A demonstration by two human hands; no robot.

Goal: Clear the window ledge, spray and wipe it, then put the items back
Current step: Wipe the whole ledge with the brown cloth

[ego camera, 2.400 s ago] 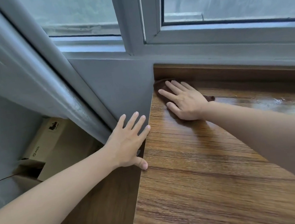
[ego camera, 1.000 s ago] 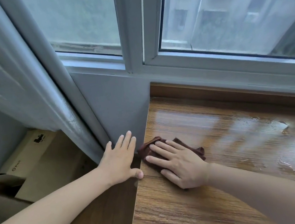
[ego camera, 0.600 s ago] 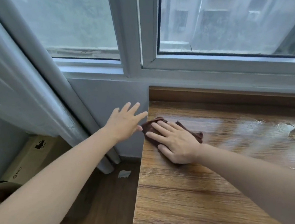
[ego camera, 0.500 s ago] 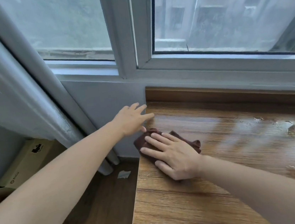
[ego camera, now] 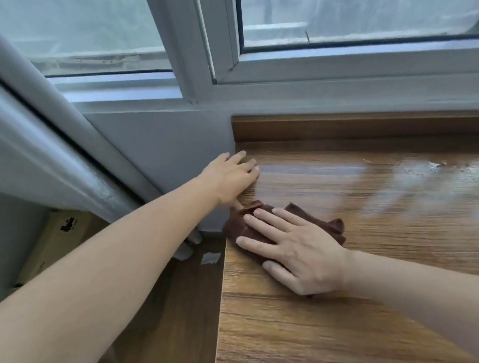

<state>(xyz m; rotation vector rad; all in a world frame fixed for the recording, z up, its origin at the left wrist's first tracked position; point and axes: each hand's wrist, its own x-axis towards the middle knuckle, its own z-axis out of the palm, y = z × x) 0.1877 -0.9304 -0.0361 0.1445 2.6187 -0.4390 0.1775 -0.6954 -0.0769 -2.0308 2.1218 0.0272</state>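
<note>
The wooden window ledge (ego camera: 367, 301) fills the right half of the head view, bare of items, with wet shiny patches toward its far right. A brown cloth (ego camera: 329, 226) lies at the ledge's left edge. My right hand (ego camera: 298, 252) presses flat on the cloth with fingers spread, covering most of it. My left hand (ego camera: 233, 177) rests palm down on the ledge's far left corner, beside the grey wall, holding nothing.
The white window frame (ego camera: 368, 60) runs behind the ledge. A grey pipe (ego camera: 57, 161) slants down at left. A cardboard box (ego camera: 64, 236) stands on the lower wooden floor (ego camera: 147, 328), with a small white scrap (ego camera: 210, 258) near the pipe's foot.
My right hand has slid the cloth back toward me along the ledge's left edge. My left hand has moved forward onto the ledge's far left corner.
</note>
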